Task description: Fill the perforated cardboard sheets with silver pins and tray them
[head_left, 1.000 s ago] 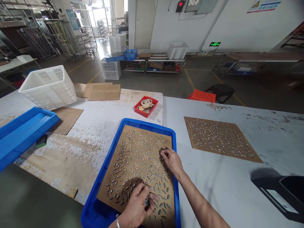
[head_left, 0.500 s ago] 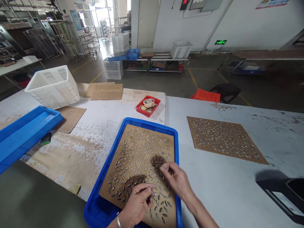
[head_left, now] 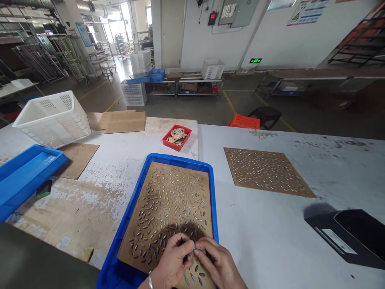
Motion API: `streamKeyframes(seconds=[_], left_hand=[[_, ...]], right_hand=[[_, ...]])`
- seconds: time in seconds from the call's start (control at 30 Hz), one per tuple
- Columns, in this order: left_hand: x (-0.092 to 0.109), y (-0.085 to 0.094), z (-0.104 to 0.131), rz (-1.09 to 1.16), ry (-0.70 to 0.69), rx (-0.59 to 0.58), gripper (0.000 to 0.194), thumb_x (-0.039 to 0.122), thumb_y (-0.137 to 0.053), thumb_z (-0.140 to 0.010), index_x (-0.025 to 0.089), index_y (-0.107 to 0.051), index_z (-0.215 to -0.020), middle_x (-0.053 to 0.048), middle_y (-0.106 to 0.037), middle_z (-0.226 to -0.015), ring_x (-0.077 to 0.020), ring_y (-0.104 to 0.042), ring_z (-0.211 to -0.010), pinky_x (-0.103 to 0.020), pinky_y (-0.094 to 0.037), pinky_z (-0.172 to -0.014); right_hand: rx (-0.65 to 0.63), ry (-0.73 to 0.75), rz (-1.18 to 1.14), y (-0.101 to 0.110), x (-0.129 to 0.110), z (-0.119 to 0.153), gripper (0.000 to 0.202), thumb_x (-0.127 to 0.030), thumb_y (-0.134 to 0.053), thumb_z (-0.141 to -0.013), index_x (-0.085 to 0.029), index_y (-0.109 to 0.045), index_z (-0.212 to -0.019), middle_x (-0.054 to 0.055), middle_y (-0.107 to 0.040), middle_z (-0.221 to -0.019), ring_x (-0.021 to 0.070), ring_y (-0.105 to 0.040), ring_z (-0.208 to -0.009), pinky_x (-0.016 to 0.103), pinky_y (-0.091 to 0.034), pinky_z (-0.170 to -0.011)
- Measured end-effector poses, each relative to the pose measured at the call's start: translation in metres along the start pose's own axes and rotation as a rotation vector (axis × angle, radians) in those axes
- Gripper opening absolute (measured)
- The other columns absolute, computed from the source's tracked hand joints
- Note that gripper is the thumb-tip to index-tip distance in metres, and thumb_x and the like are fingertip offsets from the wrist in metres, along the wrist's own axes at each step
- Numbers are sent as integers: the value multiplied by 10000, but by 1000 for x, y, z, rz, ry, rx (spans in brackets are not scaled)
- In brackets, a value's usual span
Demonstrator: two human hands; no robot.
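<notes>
Low over a blue tray (head_left: 214, 200), my left hand (head_left: 176, 257) and my right hand (head_left: 215, 259) meet at their fingertips. Both are closed in a pinch; whatever sits between the fingers is too small and hidden to make out. Beneath them, a brown cardboard sheet (head_left: 128, 241) lies in the tray, covered with many small dark-grey, leaf-shaped metallic pieces (head_left: 188, 279). My hands and their shadow hide part of the sheet's lower right. A bracelet circles my left wrist.
To the right lies another cardboard sheet (head_left: 267, 170) with similar pieces, and a black box (head_left: 349, 237). Behind the tray stands a small red bin (head_left: 173, 146) holding tape rolls. Leftward are an empty blue tray (head_left: 27, 168), a white basket (head_left: 57, 124) and flat cardboard (head_left: 124, 122).
My right hand has moved from over the sheet's right side down to my left hand, and their fingertips now meet. The camera view has shifted slightly to the right.
</notes>
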State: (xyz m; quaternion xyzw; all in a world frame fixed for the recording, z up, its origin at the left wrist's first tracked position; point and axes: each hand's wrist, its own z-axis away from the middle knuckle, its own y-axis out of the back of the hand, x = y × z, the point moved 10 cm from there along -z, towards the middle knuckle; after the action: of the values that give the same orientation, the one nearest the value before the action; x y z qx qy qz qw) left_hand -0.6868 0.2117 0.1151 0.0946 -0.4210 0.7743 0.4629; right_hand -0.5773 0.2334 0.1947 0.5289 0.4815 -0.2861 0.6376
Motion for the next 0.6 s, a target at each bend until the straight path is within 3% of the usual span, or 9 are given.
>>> streamKeyframes(seconds=[0.27, 0.4, 0.47, 0.53, 0.6], left_hand=[[22, -7, -16, 102, -103, 75, 485, 430, -1007, -487, 152, -677, -708, 37, -602, -619, -56, -495, -545, -201, -335, -535], [32, -9, -20, 176, -131, 86, 446, 374, -1015, -496, 151, -741, -768, -12, -690, -743, -89, -575, -650, -222, -415, -626], [35, -9, -21, 218, -127, 76, 482, 380, -1010, -510, 145, -768, -855, -63, -736, -858, -127, -620, -724, -250, -440, -668], [36, -9, -21, 221, -103, 55, 522, 393, -1002, -525, 129, -772, -913, -104, -748, -914, -151, -632, -747, -267, -440, -672], [35, -10, -19, 196, -63, 37, 522, 403, -992, -547, 128, -752, -919, -108, -742, -904, -149, -624, -727, -264, -419, -647]], right_hand=[[63, -166, -72, 5, 28, -22, 377, -552, -592, -952, -206, -672, -823, 23, -649, -775, 181, -615, -740, 281, -494, -706], [14, -219, -168, 5, 38, -40, 421, -584, -562, -952, -195, -676, -838, 35, -680, -781, 200, -639, -775, 293, -512, -742], [46, -216, -111, 22, 48, -61, 412, -577, -547, -947, -197, -674, -854, 41, -696, -805, 212, -652, -796, 306, -516, -759], [148, -196, 58, 53, 62, -88, 367, -540, -537, -922, -205, -680, -880, 53, -713, -861, 231, -664, -827, 332, -513, -788], [209, -196, 251, 80, 79, -118, 275, -432, -519, -888, -213, -684, -897, 66, -721, -917, 247, -675, -870, 361, -508, -838]])
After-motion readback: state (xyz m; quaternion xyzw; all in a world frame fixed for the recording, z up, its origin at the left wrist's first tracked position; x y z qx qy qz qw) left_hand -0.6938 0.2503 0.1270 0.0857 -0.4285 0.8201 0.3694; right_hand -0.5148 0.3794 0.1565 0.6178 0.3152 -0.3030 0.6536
